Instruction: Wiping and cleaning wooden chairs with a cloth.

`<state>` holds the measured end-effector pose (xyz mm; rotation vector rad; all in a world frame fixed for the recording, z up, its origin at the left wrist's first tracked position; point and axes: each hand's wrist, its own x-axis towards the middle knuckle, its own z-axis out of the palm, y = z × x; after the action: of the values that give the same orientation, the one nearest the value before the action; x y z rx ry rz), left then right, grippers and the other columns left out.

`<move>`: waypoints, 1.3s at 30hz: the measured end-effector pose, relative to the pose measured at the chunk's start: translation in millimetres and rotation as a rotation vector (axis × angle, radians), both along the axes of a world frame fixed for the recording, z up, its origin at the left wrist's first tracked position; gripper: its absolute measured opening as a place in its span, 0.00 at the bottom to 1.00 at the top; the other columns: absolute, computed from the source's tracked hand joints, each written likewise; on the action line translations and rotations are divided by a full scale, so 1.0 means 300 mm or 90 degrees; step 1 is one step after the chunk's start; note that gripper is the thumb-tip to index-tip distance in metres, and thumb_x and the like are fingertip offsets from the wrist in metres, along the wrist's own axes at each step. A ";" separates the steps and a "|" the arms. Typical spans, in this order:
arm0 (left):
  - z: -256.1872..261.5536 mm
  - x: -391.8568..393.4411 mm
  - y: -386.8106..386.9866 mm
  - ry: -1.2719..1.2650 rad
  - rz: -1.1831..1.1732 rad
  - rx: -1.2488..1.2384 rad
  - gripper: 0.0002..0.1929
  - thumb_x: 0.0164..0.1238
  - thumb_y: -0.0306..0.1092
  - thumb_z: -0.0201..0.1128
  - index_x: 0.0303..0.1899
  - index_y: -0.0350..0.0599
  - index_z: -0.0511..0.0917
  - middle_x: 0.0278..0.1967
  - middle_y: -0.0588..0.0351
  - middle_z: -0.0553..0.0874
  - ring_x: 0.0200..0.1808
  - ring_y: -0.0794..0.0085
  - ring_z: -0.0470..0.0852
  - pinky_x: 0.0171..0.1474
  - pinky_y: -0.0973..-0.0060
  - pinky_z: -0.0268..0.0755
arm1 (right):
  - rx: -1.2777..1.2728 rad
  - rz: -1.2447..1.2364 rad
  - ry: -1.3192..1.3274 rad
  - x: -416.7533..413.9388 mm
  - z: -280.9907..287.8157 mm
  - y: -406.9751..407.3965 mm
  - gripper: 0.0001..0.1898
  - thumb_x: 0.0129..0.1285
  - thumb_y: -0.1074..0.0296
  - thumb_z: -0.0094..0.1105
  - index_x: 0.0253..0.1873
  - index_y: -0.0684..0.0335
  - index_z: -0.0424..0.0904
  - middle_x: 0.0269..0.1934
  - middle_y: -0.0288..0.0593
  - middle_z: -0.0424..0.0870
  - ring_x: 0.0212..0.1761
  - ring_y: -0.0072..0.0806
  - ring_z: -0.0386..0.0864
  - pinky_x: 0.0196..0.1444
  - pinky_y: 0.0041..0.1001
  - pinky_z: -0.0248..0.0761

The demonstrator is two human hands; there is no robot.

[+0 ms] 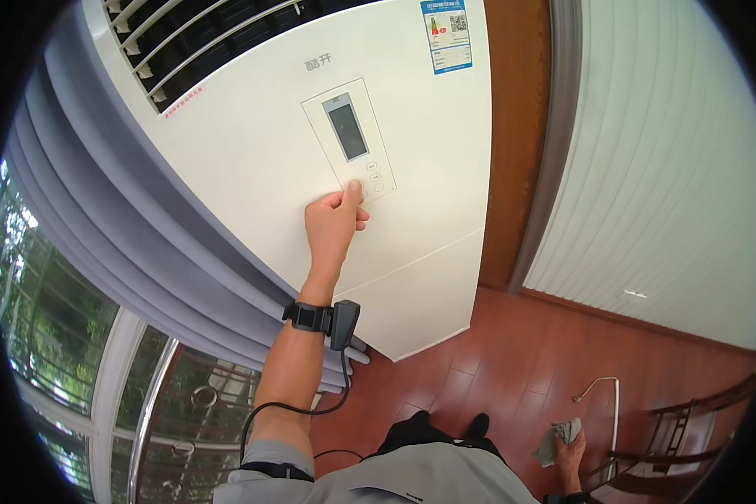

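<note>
A white floor-standing air conditioner [416,138] stands before me. On its front is a control panel with a dark display [349,130] and several round touch buttons [375,177] below. My left hand [334,217] has its thumb extended at the panel's lower buttons, partly covering them, with the other fingers curled in and nothing held. A black strap with a small box [327,320] is around that wrist, and a cable runs from it along the forearm. Low at the right, my right hand [568,452] grips a crumpled grey-green cloth [557,439], away from the unit.
Grey curtains [151,233] hang beside the unit at left, by a window with a metal railing [154,409]. A brown wooden panel [515,126] and pale ribbed wall [642,145] are at right. Dark wooden furniture [674,435] and a thin white pole [615,422] stand on the reddish floor [510,353].
</note>
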<state>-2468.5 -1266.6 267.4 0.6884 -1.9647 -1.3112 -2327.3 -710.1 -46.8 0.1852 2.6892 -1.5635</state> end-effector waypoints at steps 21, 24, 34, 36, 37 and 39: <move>-0.063 0.014 0.107 -0.077 0.084 -0.064 0.28 0.72 0.55 0.67 0.25 0.34 0.84 0.15 0.57 0.79 0.15 0.79 0.76 0.19 0.79 0.67 | -0.070 0.129 -0.041 -0.216 -0.223 0.146 0.10 0.53 0.73 0.66 0.41 0.69 0.82 0.32 0.44 0.86 0.35 0.31 0.84 0.40 0.36 0.77; -0.206 0.056 0.180 -0.148 -0.005 -0.014 0.25 0.71 0.54 0.67 0.28 0.37 0.86 0.16 0.56 0.82 0.16 0.79 0.80 0.24 0.77 0.72 | -0.081 0.119 -0.063 -0.221 -0.192 0.144 0.10 0.53 0.74 0.66 0.40 0.70 0.82 0.32 0.44 0.86 0.34 0.32 0.84 0.41 0.35 0.78; -0.684 0.020 0.479 -0.545 -0.895 -0.381 0.27 0.70 0.57 0.64 0.56 0.42 0.85 0.50 0.42 0.89 0.55 0.46 0.86 0.60 0.57 0.76 | -0.137 -0.096 -0.115 0.042 -0.227 0.177 0.15 0.51 0.68 0.76 0.43 0.64 0.83 0.37 0.50 0.87 0.39 0.41 0.86 0.46 0.38 0.79; -0.747 -0.006 0.565 -0.520 -0.981 -0.425 0.27 0.70 0.55 0.66 0.59 0.42 0.83 0.51 0.42 0.89 0.54 0.49 0.87 0.59 0.59 0.77 | 0.045 -0.106 -0.043 0.131 -0.234 0.176 0.17 0.51 0.62 0.78 0.43 0.62 0.84 0.37 0.50 0.87 0.38 0.48 0.84 0.45 0.43 0.77; -0.742 -0.001 0.599 -0.531 -1.009 -0.437 0.27 0.70 0.54 0.67 0.60 0.42 0.83 0.51 0.43 0.90 0.54 0.50 0.87 0.58 0.60 0.78 | 0.102 -0.170 -0.022 0.151 -0.126 0.098 0.16 0.56 0.62 0.77 0.44 0.62 0.84 0.38 0.48 0.87 0.41 0.42 0.85 0.47 0.39 0.78; -0.740 -0.002 0.693 -0.563 -1.127 -0.413 0.27 0.69 0.52 0.68 0.60 0.42 0.82 0.51 0.43 0.90 0.53 0.53 0.88 0.57 0.62 0.79 | -0.189 -0.275 -0.148 0.233 0.033 0.028 0.14 0.60 0.62 0.75 0.47 0.61 0.84 0.41 0.45 0.87 0.46 0.31 0.84 0.51 0.34 0.77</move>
<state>-2468.9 -1058.7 45.3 -1.4113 -3.6133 -0.8681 -2257.3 -701.7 -36.8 0.9239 2.3071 -1.8800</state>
